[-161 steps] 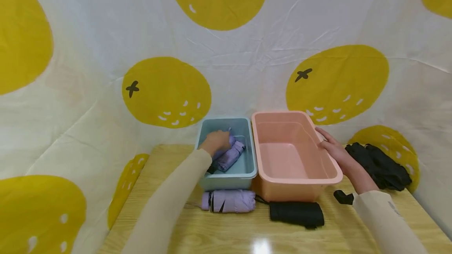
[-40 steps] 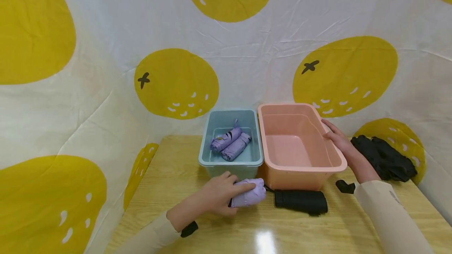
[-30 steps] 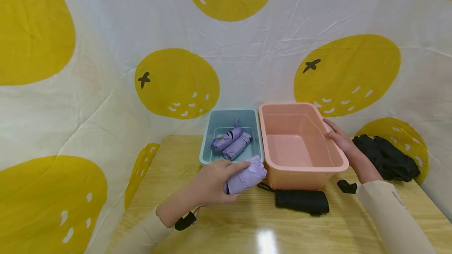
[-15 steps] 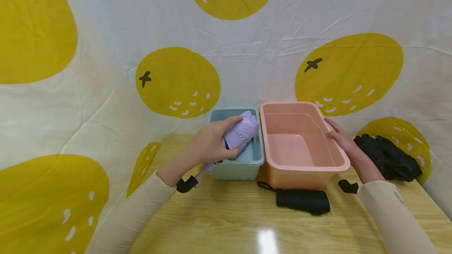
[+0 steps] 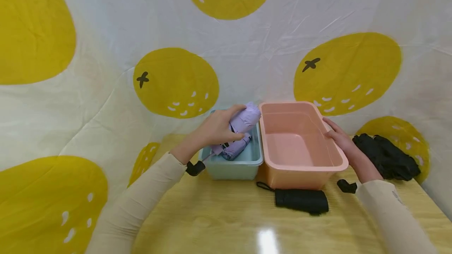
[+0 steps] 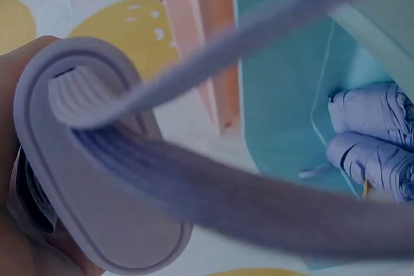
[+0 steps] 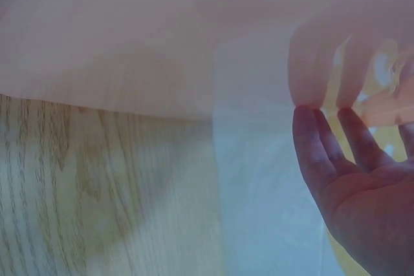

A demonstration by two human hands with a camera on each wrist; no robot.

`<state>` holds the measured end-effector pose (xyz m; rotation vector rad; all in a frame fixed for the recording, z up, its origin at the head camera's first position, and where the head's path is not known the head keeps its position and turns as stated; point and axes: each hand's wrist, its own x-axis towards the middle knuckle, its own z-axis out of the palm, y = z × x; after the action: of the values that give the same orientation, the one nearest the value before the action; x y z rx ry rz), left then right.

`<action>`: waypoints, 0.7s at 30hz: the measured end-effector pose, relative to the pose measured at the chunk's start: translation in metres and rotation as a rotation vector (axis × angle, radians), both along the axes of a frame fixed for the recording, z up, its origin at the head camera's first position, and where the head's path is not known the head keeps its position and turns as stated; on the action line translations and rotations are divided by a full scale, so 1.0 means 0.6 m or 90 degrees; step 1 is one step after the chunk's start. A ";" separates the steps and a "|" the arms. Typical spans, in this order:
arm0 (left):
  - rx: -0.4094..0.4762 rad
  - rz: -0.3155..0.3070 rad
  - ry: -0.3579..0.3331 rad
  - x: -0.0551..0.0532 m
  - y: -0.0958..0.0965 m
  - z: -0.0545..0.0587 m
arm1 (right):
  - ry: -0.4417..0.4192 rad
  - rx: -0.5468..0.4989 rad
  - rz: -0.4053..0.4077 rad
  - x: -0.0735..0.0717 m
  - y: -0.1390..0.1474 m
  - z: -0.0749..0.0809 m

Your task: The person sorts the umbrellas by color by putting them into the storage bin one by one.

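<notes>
My left hand (image 5: 213,128) grips a folded lilac umbrella (image 5: 247,117) over the light blue bin (image 5: 234,171). In the left wrist view, its flat handle end (image 6: 123,192) faces the camera and a wrist strap (image 6: 278,198) loops away from it. Inside the bin lie two more lilac umbrellas; that view shows one (image 6: 372,111) beside the other (image 6: 369,156). My right hand (image 5: 339,138) rests against the right side of the pink bin (image 5: 303,175). The right wrist view has its fingertips (image 7: 307,117) on the outer wall.
A folded black umbrella (image 5: 301,200) with a strap lies on the wooden table (image 5: 219,214) in front of the pink bin. Bunched black cloth (image 5: 386,158) lies at the right. A fruit-patterned sheet (image 5: 247,69) hangs directly behind the bins.
My left hand has picked the lilac umbrella up from the table in front of the blue bin and raised it over that bin. My right hand stays at the pink bin.
</notes>
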<state>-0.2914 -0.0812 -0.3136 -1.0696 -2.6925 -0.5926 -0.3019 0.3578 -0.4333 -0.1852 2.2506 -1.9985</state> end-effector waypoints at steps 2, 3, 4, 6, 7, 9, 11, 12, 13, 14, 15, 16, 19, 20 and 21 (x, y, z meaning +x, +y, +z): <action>-0.006 0.017 -0.017 -0.008 0.003 0.000 | -0.006 -0.003 0.002 0.000 -0.005 -0.005; -0.008 0.026 -0.027 -0.012 0.005 -0.001 | -0.007 -0.005 0.004 0.000 -0.007 -0.008; -0.011 0.035 -0.037 -0.017 0.009 -0.002 | -0.006 -0.008 0.004 0.001 -0.007 -0.009; -0.018 0.050 -0.050 -0.029 0.019 -0.005 | -0.006 -0.010 0.005 0.005 -0.005 -0.008; -0.021 0.055 -0.059 -0.035 0.025 -0.007 | -0.005 -0.012 0.004 0.007 -0.004 -0.006; -0.022 0.062 -0.073 -0.048 0.035 -0.010 | -0.001 -0.012 0.005 0.008 -0.001 -0.003; -0.018 0.067 -0.082 -0.060 0.042 -0.015 | 0.005 -0.011 0.003 0.009 0.000 -0.002; -0.013 0.066 -0.086 -0.065 0.045 -0.019 | 0.008 -0.015 0.003 0.009 0.001 -0.002; -0.008 0.068 -0.088 -0.071 0.047 -0.023 | 0.012 -0.016 0.003 0.008 0.001 -0.002; -0.003 0.071 -0.088 -0.076 0.049 -0.028 | 0.016 -0.021 0.004 0.008 0.001 -0.003; 0.000 0.076 -0.088 -0.080 0.050 -0.033 | 0.019 -0.024 0.005 0.007 0.001 -0.004; 0.005 0.084 -0.090 -0.085 0.051 -0.040 | 0.021 -0.036 0.007 0.006 0.001 -0.006; 0.013 0.117 -0.108 -0.094 0.052 -0.063 | 0.019 -0.052 0.010 0.004 -0.001 -0.011; 0.012 0.129 -0.115 -0.097 0.051 -0.072 | 0.013 -0.055 0.010 0.004 -0.002 -0.013; 0.011 0.143 -0.124 -0.099 0.051 -0.080 | 0.008 -0.055 0.009 0.004 -0.002 -0.014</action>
<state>-0.3508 -0.0507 -0.3616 -0.7249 -2.9126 -0.7085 -0.2994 0.3565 -0.4419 -0.2221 2.1660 -2.0943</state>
